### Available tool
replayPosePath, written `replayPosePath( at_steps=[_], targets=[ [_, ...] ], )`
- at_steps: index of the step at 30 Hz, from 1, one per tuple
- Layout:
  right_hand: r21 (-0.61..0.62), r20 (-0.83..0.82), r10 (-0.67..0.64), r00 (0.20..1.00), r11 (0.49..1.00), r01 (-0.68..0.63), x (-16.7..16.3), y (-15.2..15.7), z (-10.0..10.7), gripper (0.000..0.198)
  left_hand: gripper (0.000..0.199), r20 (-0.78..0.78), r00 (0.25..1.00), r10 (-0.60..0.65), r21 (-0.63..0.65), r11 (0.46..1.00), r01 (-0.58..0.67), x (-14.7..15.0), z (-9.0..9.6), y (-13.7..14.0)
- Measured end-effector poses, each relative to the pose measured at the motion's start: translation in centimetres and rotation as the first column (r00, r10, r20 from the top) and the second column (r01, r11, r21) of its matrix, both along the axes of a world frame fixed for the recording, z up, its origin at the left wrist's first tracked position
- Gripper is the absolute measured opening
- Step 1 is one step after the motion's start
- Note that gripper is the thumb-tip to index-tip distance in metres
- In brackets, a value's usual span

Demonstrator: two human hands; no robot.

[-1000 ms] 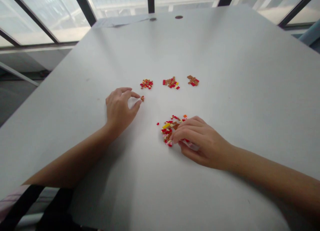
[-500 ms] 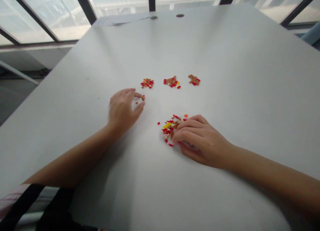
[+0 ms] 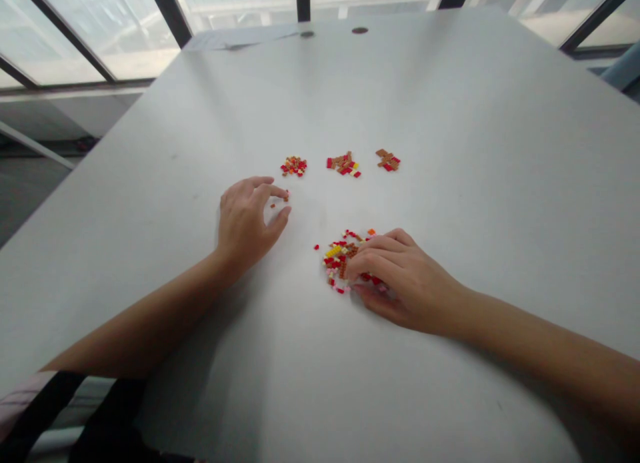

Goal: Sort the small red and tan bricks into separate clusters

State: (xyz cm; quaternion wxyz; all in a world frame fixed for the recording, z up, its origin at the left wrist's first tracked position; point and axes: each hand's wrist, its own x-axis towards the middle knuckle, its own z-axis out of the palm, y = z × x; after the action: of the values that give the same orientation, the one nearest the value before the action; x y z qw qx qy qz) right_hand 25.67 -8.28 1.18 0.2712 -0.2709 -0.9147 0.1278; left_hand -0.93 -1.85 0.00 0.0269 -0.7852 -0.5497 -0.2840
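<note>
My right hand point(image 3: 403, 279) rests over a mixed pile of small toy building bricks point(image 3: 336, 261) in red, brown, yellow, cream and pink. Its thumb and index finger are a little apart, with bricks showing between them; its fingertips partly cover the pile. To the left, my left hand point(image 3: 253, 216) lies on the table with thumb and index finger spread. The index fingertip touches a few tiny brown bricks point(image 3: 287, 197). Another brown brick point(image 3: 273, 206) lies in the gap beside the thumb.
Farther back on the white table point(image 3: 430, 103) are a heap of small bricks point(image 3: 293, 167), a group of larger brown and red bricks point(image 3: 343, 163) and a brown-red cluster point(image 3: 388, 160). A lone red brick point(image 3: 317, 247) sits left of the mixed pile. Windows stand behind the table.
My right thumb and index finger have parted slightly over the pile, and more bricks show between them. My left thumb and index finger are marginally wider apart.
</note>
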Motion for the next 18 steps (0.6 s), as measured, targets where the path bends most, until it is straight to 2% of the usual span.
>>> replayPosePath(
  at_steps=[6, 12, 18],
  targets=[
    [0.020, 0.000, -0.019, 1.000, 1.000, 0.019, -0.2, 0.1, -0.1, 0.010, 0.017, 0.000, 1.000, -0.018, 0.031, 0.999, 0.018, 0.0, -0.1, -0.1],
    [-0.054, -0.063, -0.050, 0.997, 0.997, 0.047, -0.2, 0.1, 0.0, 0.010, 0.009, 0.043, 0.988, -0.146, 0.102, 0.985, 0.141, 0.4, 0.8, -0.8],
    [-0.040, 0.030, -0.047, 0.998, 0.998, 0.048, -0.3, 0.2, 0.1, 0.009, 0.006, 0.004, 0.978, -0.208, 0.127, 0.970, 0.206, 0.7, 1.1, -1.1]
  ],
)
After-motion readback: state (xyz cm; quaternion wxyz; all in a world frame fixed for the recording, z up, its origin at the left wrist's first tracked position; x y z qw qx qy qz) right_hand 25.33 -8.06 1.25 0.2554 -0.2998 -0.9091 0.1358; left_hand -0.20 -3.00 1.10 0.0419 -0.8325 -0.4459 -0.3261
